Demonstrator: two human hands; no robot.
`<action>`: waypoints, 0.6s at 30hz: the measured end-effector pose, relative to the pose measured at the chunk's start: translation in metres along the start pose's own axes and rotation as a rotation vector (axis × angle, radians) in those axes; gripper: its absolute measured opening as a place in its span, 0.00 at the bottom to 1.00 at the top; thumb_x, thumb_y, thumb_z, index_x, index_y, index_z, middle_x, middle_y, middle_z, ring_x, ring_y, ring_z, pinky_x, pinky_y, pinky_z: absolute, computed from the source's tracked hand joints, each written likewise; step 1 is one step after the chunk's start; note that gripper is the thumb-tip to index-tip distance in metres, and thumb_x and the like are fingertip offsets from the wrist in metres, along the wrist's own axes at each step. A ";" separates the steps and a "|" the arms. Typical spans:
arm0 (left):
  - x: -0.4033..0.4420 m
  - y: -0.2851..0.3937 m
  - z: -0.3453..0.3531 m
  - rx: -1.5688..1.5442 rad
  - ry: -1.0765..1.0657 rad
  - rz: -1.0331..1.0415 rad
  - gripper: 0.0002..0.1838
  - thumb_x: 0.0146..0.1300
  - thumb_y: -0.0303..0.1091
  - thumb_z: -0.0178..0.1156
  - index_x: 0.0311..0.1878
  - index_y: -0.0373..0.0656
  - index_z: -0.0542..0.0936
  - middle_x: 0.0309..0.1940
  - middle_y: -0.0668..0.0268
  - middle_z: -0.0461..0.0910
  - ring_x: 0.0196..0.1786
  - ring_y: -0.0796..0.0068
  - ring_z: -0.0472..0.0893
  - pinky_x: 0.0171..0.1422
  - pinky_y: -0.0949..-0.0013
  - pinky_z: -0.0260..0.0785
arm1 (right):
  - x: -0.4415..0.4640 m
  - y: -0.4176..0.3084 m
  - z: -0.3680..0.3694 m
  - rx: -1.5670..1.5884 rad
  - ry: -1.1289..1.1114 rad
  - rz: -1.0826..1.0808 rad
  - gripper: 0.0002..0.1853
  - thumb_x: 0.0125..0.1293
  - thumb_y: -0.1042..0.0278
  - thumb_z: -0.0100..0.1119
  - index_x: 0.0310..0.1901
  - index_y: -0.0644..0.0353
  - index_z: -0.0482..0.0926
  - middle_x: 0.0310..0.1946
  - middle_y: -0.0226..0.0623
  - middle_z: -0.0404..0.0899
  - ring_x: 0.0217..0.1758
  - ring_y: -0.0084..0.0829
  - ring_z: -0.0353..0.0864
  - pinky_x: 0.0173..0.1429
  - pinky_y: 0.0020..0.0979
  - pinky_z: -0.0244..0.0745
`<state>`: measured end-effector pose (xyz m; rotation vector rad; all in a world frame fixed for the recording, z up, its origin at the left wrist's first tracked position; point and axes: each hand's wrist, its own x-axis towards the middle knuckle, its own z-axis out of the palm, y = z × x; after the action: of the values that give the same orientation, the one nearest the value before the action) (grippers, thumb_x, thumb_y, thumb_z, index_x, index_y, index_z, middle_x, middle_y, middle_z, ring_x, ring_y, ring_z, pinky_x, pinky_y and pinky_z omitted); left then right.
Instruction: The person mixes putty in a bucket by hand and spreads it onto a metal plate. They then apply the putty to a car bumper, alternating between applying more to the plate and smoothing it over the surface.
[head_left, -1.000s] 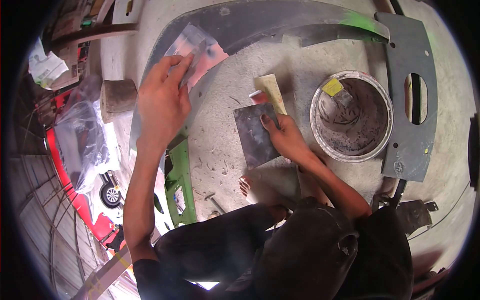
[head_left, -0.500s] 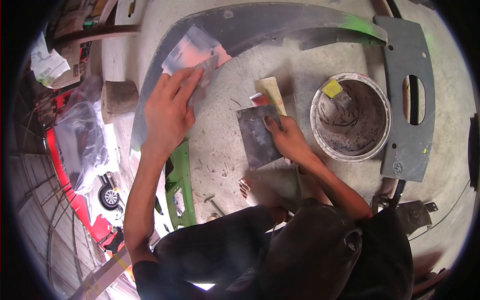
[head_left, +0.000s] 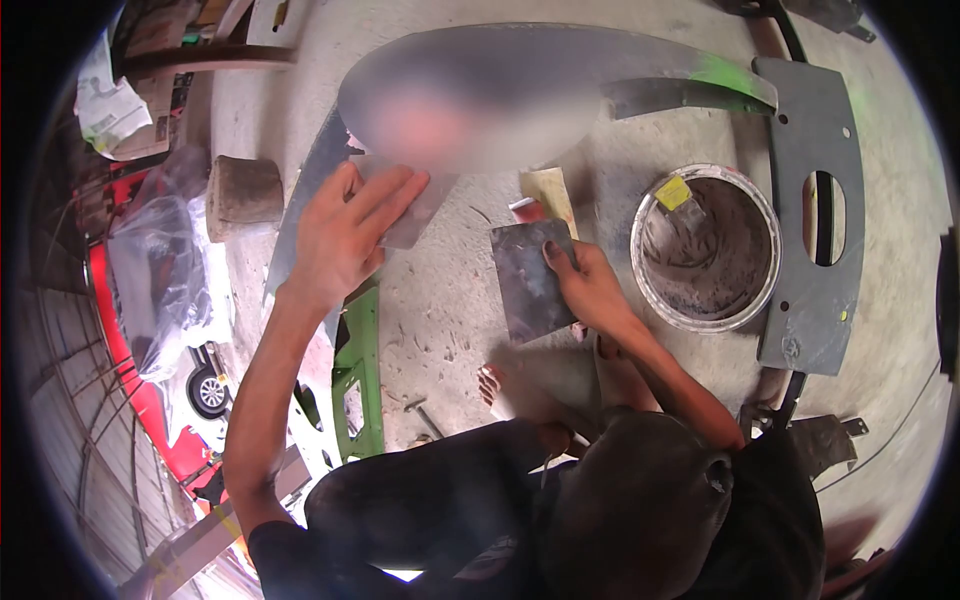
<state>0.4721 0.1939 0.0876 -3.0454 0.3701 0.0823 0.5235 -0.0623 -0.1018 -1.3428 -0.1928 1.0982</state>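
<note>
My left hand [head_left: 343, 225] grips a flat grey putty spreader [head_left: 418, 212], fingers pressed along it, at the lower edge of a curved grey body panel [head_left: 320, 190]. A soft blur covers much of the panel's upper left, with a pinkish patch [head_left: 420, 125] showing through. My right hand [head_left: 592, 285] holds a dark, smeared square plate [head_left: 527, 285], thumb on top and the other fingers mostly hidden beneath. Just beyond the plate is a yellowish strip [head_left: 550, 190] with something red beside it; whether my hand touches them I cannot tell.
Right of my right hand stands a round bucket [head_left: 640, 265] with a yellow piece [head_left: 673, 193] inside its rim. A grey slotted panel [head_left: 825, 290] lies farther right. A green metal part [head_left: 360, 360], a hammer-like tool [head_left: 425, 415] and a wooden block [head_left: 243, 198] are leftward.
The whole view has shifted slightly. My left hand and the spreader have moved a little down, toward me, along the panel. My right hand keeps hold of the plate.
</note>
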 end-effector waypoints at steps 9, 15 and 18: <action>-0.033 -0.007 -0.061 -0.551 -0.008 -0.407 0.18 0.56 0.31 0.68 0.51 0.39 0.85 0.38 0.64 0.86 0.34 0.72 0.80 0.40 0.67 0.72 | -0.004 -0.010 -0.008 -0.049 0.025 0.080 0.20 0.80 0.57 0.51 0.36 0.67 0.80 0.22 0.27 0.74 0.28 0.18 0.69 0.34 0.32 0.68; 0.007 -0.036 -0.057 -0.709 0.122 -0.741 0.15 0.69 0.39 0.65 0.47 0.35 0.84 0.27 0.66 0.83 0.27 0.83 0.75 0.33 0.71 0.67 | -0.005 -0.008 0.005 -0.084 -0.014 0.026 0.20 0.80 0.57 0.52 0.35 0.66 0.80 0.20 0.27 0.73 0.24 0.20 0.68 0.31 0.33 0.66; 0.037 -0.042 -0.050 -0.436 0.031 -0.599 0.14 0.72 0.36 0.64 0.46 0.31 0.82 0.29 0.67 0.83 0.30 0.85 0.72 0.34 0.73 0.67 | -0.008 -0.016 0.004 -0.111 -0.017 0.045 0.20 0.80 0.56 0.52 0.36 0.66 0.80 0.20 0.28 0.73 0.24 0.20 0.67 0.31 0.33 0.66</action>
<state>0.5203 0.2216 0.1381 -3.4239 -0.6472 0.0883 0.5250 -0.0626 -0.0837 -1.4425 -0.2398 1.1515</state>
